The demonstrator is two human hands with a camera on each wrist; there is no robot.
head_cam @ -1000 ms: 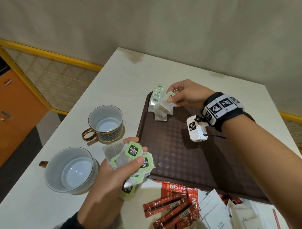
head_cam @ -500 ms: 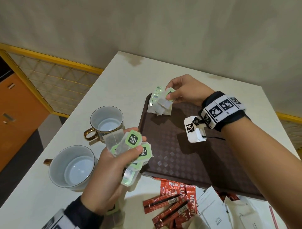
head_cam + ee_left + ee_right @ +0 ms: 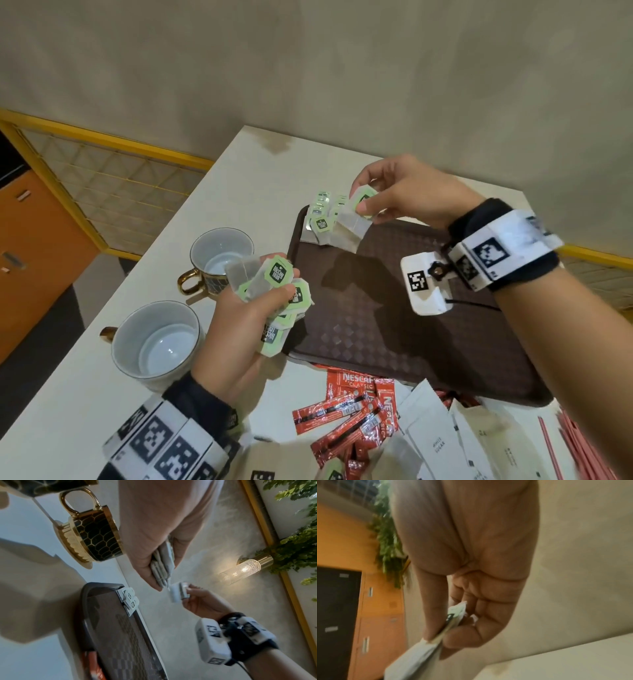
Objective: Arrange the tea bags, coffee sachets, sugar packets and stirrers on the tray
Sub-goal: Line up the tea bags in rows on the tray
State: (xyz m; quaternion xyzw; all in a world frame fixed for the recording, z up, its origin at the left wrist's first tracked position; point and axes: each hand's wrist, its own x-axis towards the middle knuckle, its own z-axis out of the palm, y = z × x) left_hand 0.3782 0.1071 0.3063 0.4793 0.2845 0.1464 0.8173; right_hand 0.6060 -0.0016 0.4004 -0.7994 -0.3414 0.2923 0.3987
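From the head view, the right hand point(image 3: 404, 192) pinches one tea bag point(image 3: 356, 219) over the tray's point(image 3: 394, 342) far-left corner, just above the laid tea bags point(image 3: 320, 219), while the left hand point(image 3: 239, 329) grips a bunch of tea bags point(image 3: 274, 291) by the tray's left edge. The left wrist view shows that bunch point(image 3: 163, 566) clamped between thumb and fingers beside a gold-trimmed cup point(image 3: 92, 534). The right wrist view, blurred, shows thumb and forefinger pinching the bag's tag point(image 3: 452, 623).
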